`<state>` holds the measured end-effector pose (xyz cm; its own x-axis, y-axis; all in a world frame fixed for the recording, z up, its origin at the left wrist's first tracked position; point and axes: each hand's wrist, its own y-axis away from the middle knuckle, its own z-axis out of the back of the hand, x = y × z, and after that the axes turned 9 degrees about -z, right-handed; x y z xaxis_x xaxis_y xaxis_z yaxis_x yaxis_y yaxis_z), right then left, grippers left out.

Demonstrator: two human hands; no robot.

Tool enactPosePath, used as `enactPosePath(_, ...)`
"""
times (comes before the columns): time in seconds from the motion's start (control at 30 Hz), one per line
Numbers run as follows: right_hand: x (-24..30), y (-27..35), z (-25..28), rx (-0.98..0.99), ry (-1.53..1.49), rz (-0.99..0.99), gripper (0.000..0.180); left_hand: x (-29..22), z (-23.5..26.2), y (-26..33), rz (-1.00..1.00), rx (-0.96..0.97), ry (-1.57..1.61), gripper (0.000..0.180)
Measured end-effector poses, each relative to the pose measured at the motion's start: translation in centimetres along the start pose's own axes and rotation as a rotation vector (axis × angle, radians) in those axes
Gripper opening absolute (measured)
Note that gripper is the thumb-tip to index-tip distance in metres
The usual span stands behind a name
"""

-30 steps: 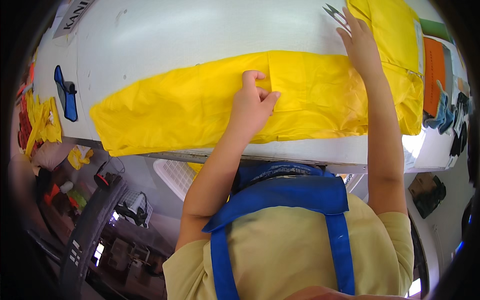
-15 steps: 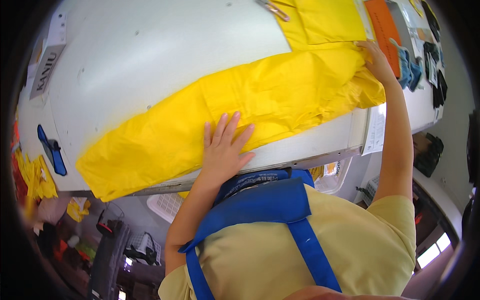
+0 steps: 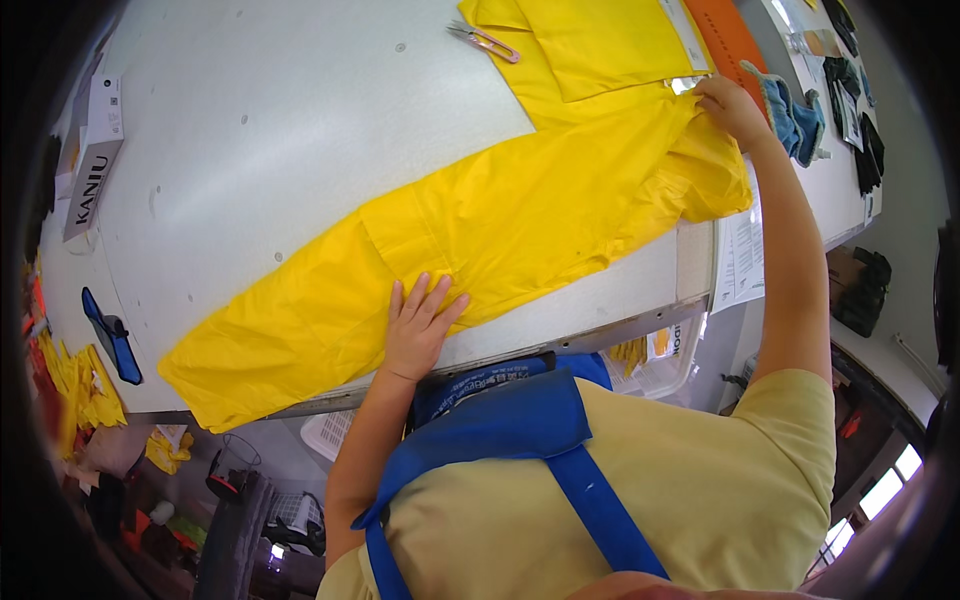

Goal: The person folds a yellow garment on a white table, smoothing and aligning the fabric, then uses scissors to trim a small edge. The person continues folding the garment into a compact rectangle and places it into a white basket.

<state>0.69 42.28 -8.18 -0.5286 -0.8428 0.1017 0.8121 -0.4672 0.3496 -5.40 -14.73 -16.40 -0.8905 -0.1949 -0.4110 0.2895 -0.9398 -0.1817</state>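
A long yellow garment [image 3: 500, 205], shaped like a trouser leg with a patch pocket, lies slantwise along the table's near edge. My left hand [image 3: 417, 335] rests flat on its near side just below the pocket, fingers spread. At the gathered right end, my right hand [image 3: 730, 108] has its fingers curled on the upper corner of the cloth; the fingertips are partly hidden. Beyond that corner lies a folded stack of yellow fabric [image 3: 600, 45]. Thread snips [image 3: 485, 42] with pink handles rest at the stack's left edge.
The white table [image 3: 250, 130] carries a white box [image 3: 97, 150] and a blue-and-black strap-like piece [image 3: 112, 335] at the left. On the right are an orange box [image 3: 722, 40], a blue cloth piece [image 3: 795, 115] and papers [image 3: 738, 250]. White baskets [image 3: 660, 375] stand below the edge.
The garment's right part looks flatter and more drawn out toward my right hand. My left hand has slid nearer to the table's edge. The whole view has shifted slightly.
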Motion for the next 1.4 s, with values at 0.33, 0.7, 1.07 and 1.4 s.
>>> enactPosePath(0.33,2.7,1.8,-2.7,-0.291,0.172,0.348,0.029,-0.5,-0.6,-0.3,-0.015,-0.022,-0.006,0.039)
enactPosePath(0.7,9.1,5.0,-1.9,-0.098,0.55,0.016,0.051,-0.6,-0.1,-0.9,-0.057,-0.04,-0.042,0.037)
enactPosePath(1.07,27.5,16.6,-16.7,-0.218,0.119,0.385,0.062,-1.5,6.0,7.1,0.38,-0.127,-0.009,0.049)
enactPosePath(1.4,27.5,16.5,-17.7,-0.301,0.239,0.466,0.059,9.0,13.2,25.2,1.551,-1.169,0.452,0.036)
